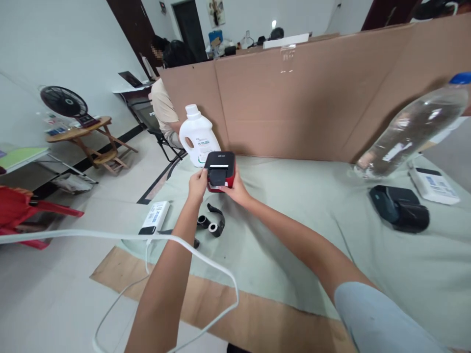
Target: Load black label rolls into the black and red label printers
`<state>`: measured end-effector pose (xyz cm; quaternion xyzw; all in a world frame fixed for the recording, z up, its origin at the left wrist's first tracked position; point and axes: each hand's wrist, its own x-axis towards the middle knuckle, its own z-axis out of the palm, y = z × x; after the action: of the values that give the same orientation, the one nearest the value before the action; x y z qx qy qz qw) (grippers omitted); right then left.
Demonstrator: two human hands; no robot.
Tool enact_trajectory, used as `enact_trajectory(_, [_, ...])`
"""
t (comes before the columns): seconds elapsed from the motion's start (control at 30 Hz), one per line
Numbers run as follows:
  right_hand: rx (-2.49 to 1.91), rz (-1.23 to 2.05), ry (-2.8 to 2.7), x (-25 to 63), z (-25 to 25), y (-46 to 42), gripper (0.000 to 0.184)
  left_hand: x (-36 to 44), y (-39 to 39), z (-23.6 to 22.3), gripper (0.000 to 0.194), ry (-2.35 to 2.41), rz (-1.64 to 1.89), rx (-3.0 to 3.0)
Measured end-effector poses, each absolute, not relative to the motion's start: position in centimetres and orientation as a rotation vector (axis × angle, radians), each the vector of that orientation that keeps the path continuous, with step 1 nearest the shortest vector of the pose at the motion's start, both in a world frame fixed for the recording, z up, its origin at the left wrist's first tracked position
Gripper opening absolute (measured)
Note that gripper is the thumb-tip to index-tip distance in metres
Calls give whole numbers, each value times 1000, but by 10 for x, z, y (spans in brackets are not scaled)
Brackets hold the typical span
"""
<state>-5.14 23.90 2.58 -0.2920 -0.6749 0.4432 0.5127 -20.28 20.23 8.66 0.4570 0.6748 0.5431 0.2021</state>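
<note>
A small black-and-red label printer (221,171) is held between both hands above the cloth-covered table. My left hand (198,185) grips its left side, with the thumb by the front edge. My right hand (235,189) wraps its right side and lower front corner; some fingers are hidden behind it. A pale strip lies across the printer's top face. Below the hands, black rolls (213,228) with a curled dark strip lie on the cloth. A white power bank (155,217) rests left of my left forearm.
A white detergent jug (200,135) stands behind the printer, against a cardboard partition (279,108). Right of the hands are a clear bottle (408,130), a black device (399,208) and another white power bank (434,185). A white cable (206,255) loops across the near left. A person (165,100) sits beyond.
</note>
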Motion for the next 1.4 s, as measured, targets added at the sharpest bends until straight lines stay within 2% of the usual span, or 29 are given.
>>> enact_trajectory(0.2, [-827,769,-1657,96,39,183,112,-80,167,99,42,1692,1377,1570])
enact_trajectory(0.33, [-1002,594,-1705,169,31,144,108,-13,137,81,41,1558,1350,1506])
enact_trajectory(0.43, [-994,618,-1747,193,23,131,105,9,123,65,42,1544,1317,1484])
enact_trajectory(0.73, [-921,659,-1709,194,15,127,101,11,114,61,44,1658,1278,1567])
enact_trajectory(0.83, [-933,667,-1724,194,18,125,93,1,118,72,41,1728,1141,1588])
enact_trajectory(0.97, [-944,689,-1729,195,21,122,86,-17,133,94,26,1717,801,1547])
enact_trajectory(1.17, [-1047,661,-1718,198,13,120,92,-26,150,119,31,1486,552,1426])
enact_trajectory(1.4, [-1054,705,-1721,198,14,121,97,-30,157,120,39,1341,494,1315])
